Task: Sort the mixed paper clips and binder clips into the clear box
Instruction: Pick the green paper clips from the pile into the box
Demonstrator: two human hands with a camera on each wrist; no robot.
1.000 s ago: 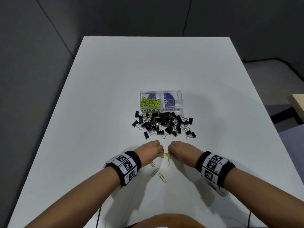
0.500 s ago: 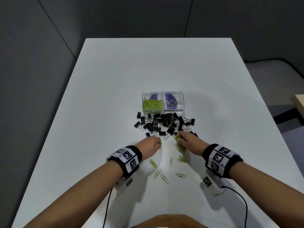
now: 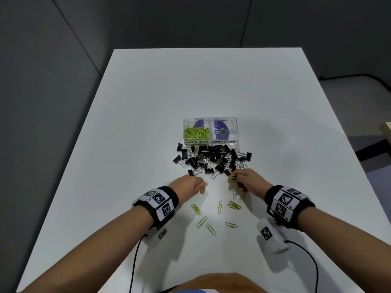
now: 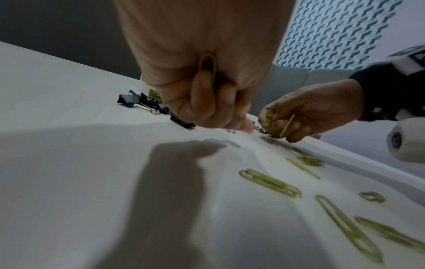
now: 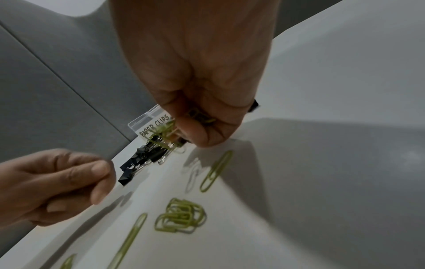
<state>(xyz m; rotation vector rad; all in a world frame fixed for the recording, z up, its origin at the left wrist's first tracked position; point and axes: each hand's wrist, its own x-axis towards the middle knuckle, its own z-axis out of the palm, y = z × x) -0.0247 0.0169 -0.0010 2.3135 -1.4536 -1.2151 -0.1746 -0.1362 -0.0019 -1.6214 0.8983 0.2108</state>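
While the right hand [image 3: 248,180] pinches a small bunch of yellow-green wire paper clips [image 3: 232,178] at the near edge of the heap of black metal binder clips [image 3: 212,158], the left hand [image 3: 188,185] curls its fingers around a single green paper clip [image 4: 208,62] tucked in its palm. More loose green paper clips [image 3: 220,214] lie scattered on the white table [image 3: 148,123] between the wrists. The clear plastic two-compartment box [image 3: 211,131] stands just behind the heap, its left compartment, labelled PAPER CLIPS, holding green clips.
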